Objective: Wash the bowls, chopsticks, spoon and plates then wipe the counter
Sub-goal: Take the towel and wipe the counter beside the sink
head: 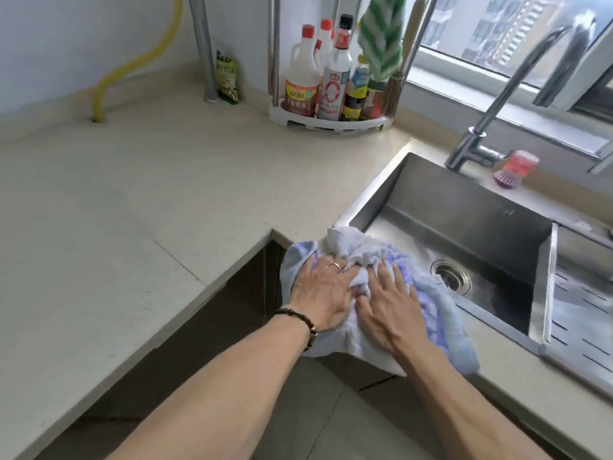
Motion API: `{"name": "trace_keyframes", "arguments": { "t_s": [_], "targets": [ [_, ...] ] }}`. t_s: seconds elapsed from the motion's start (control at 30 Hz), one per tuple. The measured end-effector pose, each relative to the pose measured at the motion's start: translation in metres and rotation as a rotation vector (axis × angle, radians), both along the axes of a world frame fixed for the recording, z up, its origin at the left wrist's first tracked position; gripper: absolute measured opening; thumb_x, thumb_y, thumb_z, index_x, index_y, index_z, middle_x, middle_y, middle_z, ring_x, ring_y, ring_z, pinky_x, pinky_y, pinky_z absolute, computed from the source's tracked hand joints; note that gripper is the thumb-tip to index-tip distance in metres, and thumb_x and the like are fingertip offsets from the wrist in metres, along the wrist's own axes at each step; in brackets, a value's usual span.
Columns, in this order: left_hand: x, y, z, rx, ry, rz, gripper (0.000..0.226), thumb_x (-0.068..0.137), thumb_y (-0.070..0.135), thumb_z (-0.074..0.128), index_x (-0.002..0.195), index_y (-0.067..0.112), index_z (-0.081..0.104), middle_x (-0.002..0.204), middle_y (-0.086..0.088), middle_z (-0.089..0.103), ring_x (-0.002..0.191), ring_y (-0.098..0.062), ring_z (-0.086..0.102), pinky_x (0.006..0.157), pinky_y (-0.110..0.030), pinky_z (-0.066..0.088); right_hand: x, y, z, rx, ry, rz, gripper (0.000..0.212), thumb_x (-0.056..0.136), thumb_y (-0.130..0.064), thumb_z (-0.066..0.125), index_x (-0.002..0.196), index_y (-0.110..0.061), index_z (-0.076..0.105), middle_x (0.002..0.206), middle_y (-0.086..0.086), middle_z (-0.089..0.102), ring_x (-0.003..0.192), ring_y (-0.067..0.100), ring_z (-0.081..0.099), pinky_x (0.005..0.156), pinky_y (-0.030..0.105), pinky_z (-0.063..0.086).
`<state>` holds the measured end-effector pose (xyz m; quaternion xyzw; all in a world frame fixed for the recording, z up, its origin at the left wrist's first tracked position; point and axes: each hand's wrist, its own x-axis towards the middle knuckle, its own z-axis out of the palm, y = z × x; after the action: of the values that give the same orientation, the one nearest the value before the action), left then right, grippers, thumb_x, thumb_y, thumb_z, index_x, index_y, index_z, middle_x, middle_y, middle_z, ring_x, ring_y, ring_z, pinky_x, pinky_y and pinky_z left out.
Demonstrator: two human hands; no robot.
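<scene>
The counter edge beside the sink is hidden under the cloth, and part of the cloth is covered by both hands. The faucet behind the sink is blurred. Right of the sink, the drain rack is cut off.

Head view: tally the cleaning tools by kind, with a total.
Cloths: 2 (blue-white towel under left hand and right hand; green striped cloth hanging above the bottles)
Brushes: 2 (red dish brush by the faucet; straw brush hanging beside the bottles)
Total: 4
</scene>
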<state>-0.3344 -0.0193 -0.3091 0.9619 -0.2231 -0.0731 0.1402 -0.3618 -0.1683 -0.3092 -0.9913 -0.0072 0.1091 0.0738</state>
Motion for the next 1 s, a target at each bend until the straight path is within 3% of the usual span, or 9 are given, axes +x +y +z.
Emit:
{"name": "trace_keyframes", "arguments": {
  "t_s": [0.13,0.2,0.27,0.37,0.53,0.67,0.73,0.87,1.0],
  "targets": [
    [-0.006,0.078,0.014,-0.174,0.108,0.139,0.042,0.105,0.044,0.037,0.143,0.028,0.046,0.130,-0.011,0.060,0.117,-0.034,0.056,0.098,-0.043,0.043,0.011,0.062,0.017,0.199,-0.038,0.229,0.073,0.092,-0.050,0.011,0.157,-0.022,0.029,0.167,0.004,0.019,0.153,0.024,0.018,0.122,0.040,0.019],
    [-0.016,0.110,0.037,-0.363,0.164,0.283,0.040,0.104,0.041,0.044,0.143,0.032,0.046,0.130,-0.008,0.062,0.116,-0.032,0.060,0.096,-0.043,0.048,0.010,0.092,0.035,0.334,-0.130,0.290,0.049,0.099,-0.036,0.033,0.143,-0.022,0.050,0.150,0.004,0.046,0.133,0.024,0.048,0.105,0.039,0.042],
    [-0.023,0.130,0.058,-0.494,0.259,0.426,0.059,0.099,0.035,0.056,0.152,0.026,0.032,0.138,-0.008,0.059,0.123,-0.030,0.057,0.100,-0.038,0.047,0.010,0.116,0.054,0.471,-0.210,0.344,0.032,0.093,-0.019,0.050,0.120,-0.015,0.067,0.126,0.004,0.064,0.107,0.019,0.060,0.087,0.031,0.047],
    [-0.044,0.163,0.088,-0.656,0.333,0.582,0.070,0.080,0.020,0.074,0.141,0.015,0.039,0.129,-0.006,0.062,0.109,-0.020,0.059,0.085,-0.025,0.048,0.008,0.150,0.091,0.577,-0.229,0.423,0.022,0.079,0.001,0.055,0.087,-0.008,0.074,0.095,0.000,0.070,0.079,0.014,0.056,0.068,0.029,0.040],
    [-0.110,0.203,0.140,-0.932,0.344,0.907,0.059,0.060,0.022,0.075,0.118,0.020,0.062,0.110,-0.002,0.071,0.092,-0.013,0.068,0.083,-0.035,0.058,-0.012,0.196,0.134,0.654,-0.272,0.531,0.026,0.088,-0.008,0.060,0.110,-0.013,0.073,0.124,0.003,0.065,0.112,0.023,0.059,0.089,0.025,0.041],
    [-0.168,0.223,0.172,-1.071,0.138,1.311,0.053,0.076,0.021,0.081,0.116,0.021,0.046,0.107,0.002,0.059,0.091,-0.013,0.062,0.076,-0.030,0.055,-0.056,0.226,0.165,0.748,-0.159,0.728,0.010,0.090,-0.019,0.062,0.097,-0.013,0.066,0.099,0.001,0.066,0.092,0.021,0.062,0.079,0.033,0.049],
    [-0.199,0.236,0.186,-1.164,0.049,1.520,0.065,0.076,0.023,0.081,0.126,0.011,0.041,0.118,-0.006,0.058,0.103,-0.024,0.062,0.090,-0.036,0.055,-0.090,0.243,0.183,0.724,-0.035,0.941,0.023,0.086,-0.035,0.063,0.099,-0.017,0.070,0.103,0.001,0.063,0.094,0.018,0.059,0.080,0.032,0.046],
    [-0.273,0.259,0.221,-1.371,-0.144,1.758,0.033,0.085,0.013,0.076,0.110,0.010,0.053,0.114,-0.012,0.061,0.106,-0.029,0.062,0.090,-0.038,0.054,-0.151,0.278,0.209,0.533,0.152,1.279,0.069,0.076,-0.066,0.068,0.130,-0.025,0.056,0.131,-0.008,0.049,0.117,0.015,0.048,0.100,0.034,0.041],
    [-0.368,0.272,0.252,-1.369,-0.194,1.823,0.022,0.077,0.025,0.079,0.083,0.011,0.063,0.086,-0.013,0.067,0.077,-0.028,0.065,0.074,-0.034,0.051,-0.213,0.326,0.231,0.573,0.176,1.435,0.017,0.092,-0.029,0.060,0.086,-0.013,0.058,0.086,0.005,0.059,0.078,0.024,0.055,0.074,0.040,0.046]
  ]
}}
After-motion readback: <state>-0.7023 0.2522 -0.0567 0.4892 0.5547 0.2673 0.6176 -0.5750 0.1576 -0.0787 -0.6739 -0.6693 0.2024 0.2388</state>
